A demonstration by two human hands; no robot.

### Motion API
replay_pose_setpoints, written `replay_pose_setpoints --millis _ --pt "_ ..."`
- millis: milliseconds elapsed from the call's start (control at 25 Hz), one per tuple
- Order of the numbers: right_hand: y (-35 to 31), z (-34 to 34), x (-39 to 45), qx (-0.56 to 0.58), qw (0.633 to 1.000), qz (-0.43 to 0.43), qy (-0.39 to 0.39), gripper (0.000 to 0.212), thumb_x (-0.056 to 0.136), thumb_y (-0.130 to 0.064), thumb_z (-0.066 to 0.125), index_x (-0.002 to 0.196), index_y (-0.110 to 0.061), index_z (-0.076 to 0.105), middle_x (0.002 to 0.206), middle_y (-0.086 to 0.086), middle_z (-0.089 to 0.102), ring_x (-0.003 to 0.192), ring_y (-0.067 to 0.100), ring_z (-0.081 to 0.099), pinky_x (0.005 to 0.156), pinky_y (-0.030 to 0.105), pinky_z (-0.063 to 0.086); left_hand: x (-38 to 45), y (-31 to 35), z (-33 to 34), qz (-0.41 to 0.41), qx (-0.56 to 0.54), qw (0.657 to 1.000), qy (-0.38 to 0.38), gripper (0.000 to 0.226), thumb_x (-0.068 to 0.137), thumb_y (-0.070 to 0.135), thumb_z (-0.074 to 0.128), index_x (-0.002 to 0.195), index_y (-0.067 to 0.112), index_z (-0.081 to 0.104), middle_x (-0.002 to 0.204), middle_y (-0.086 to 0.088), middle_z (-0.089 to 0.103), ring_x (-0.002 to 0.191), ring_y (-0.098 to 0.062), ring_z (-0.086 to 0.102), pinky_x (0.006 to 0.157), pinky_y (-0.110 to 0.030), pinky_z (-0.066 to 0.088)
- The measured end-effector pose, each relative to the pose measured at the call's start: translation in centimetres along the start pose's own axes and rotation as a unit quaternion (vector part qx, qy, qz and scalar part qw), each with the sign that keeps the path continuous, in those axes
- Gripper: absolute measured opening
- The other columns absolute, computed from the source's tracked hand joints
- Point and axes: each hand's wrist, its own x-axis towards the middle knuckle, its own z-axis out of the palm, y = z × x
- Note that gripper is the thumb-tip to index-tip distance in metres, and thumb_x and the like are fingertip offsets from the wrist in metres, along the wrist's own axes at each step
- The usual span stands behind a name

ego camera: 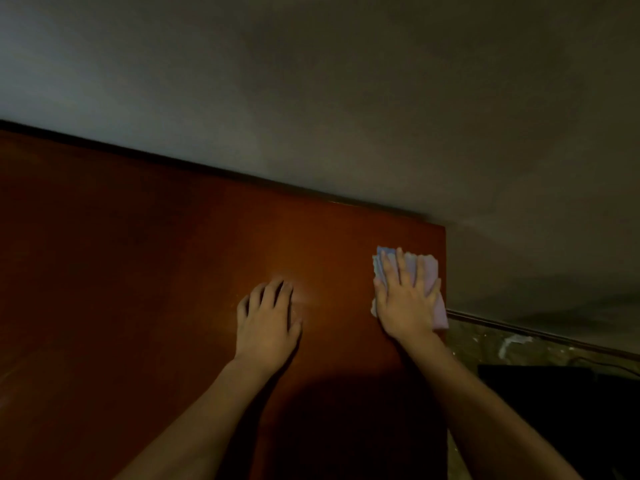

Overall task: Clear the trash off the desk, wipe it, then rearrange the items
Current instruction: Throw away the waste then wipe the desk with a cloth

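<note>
A reddish-brown wooden desk (138,271) fills the left and middle of the view. A pale folded cloth (427,268) lies on it close to the right edge. My right hand (403,299) presses flat on the cloth with its fingers straight and spread. My left hand (268,317) rests on the bare wood a little to the left of it, its fingers bent at the knuckles with the tips on the surface. It holds nothing.
A grey wall (346,98) runs along the desk's far edge. The desk's right edge (446,244) drops to a speckled floor (485,344). A dark object (554,410) stands low at the right. The room is dim.
</note>
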Motion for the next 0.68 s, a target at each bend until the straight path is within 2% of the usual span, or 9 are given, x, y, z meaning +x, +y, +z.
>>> replay_pose_setpoints --millis 80,200,280,400,520,600,680 --pt "-3.2 -1.0 3.9 0.02 1.0 0.007 0.001 0.054 0.1 -0.047 0.012 0.149 -0.035 -0.008 0.158 -0.005 -0.014 0.144 0.028 -0.017 0.112 0.061 -0.006 0.7 -0.1 -0.1 0.005 -0.006 1.0 0.003 0.06 0.095 0.042 0.044 0.147 0.02 0.026 0.153 0.001 0.023 0.142 -0.02 0.016 0.114 -0.039 0.013" --pt "-7.6 -0.9 6.3 -0.012 0.998 -0.069 0.008 0.054 0.101 -0.044 0.016 0.149 -0.035 -0.008 0.159 -0.004 -0.012 0.144 0.028 -0.017 0.11 0.061 -0.008 1.8 -0.1 0.0 0.009 0.006 1.0 0.006 0.06 0.093 0.041 0.048 0.146 0.018 0.031 0.152 -0.001 0.028 0.14 -0.022 0.022 0.112 -0.041 0.018" --pt "-7.7 -0.5 4.9 -0.026 0.99 -0.135 0.004 0.054 0.098 -0.046 0.008 0.149 -0.035 -0.007 0.158 -0.005 -0.012 0.144 0.026 -0.017 0.111 0.058 -0.009 2.6 0.3 0.0 0.009 0.014 1.0 0.015 0.058 0.091 0.039 0.051 0.143 0.016 0.036 0.15 -0.003 0.033 0.138 -0.025 0.027 0.11 -0.042 0.022" --pt "-3.1 -0.1 1.3 -0.037 0.98 -0.196 -0.008 0.067 0.084 -0.054 -0.008 0.148 -0.035 -0.005 0.155 -0.009 -0.015 0.14 0.02 -0.023 0.113 0.053 -0.011 4.2 1.8 0.1 0.004 0.021 1.0 0.012 0.057 0.093 0.04 0.048 0.144 0.017 0.035 0.151 -0.004 0.031 0.139 -0.024 0.025 0.11 -0.042 0.021" --pt "2.9 -0.8 1.8 -0.034 0.994 -0.108 0.0 0.065 0.083 -0.054 -0.008 0.145 -0.035 -0.008 0.158 -0.007 -0.011 0.137 0.014 -0.024 0.114 0.053 -0.006 5.4 3.6 0.4 0.007 0.027 1.0 0.003 0.057 0.096 0.042 0.04 0.147 0.022 0.025 0.154 0.0 0.02 0.141 -0.021 0.015 0.114 -0.041 0.014" --pt "4.5 -1.6 4.2 -0.014 0.999 -0.04 0.021 0.058 0.095 -0.052 0.004 0.149 -0.034 0.0 0.159 -0.006 -0.005 0.143 0.018 -0.016 0.115 0.055 -0.003 5.6 4.4 0.7 0.01 0.027 1.0 0.0 0.059 0.096 0.043 0.04 0.148 0.023 0.021 0.155 0.0 0.017 0.142 -0.02 0.011 0.115 -0.041 0.011" --pt "4.3 -2.1 6.9 0.002 0.999 -0.013 0.036 0.053 0.1 -0.046 0.015 0.151 -0.032 0.004 0.16 -0.005 -0.004 0.146 0.024 -0.011 0.114 0.058 -0.004 5.3 4.8 1.1 0.027 0.028 0.999 -0.003 0.059 0.095 0.043 0.04 0.148 0.023 0.021 0.155 0.0 0.016 0.142 -0.02 0.011 0.115 -0.041 0.011"
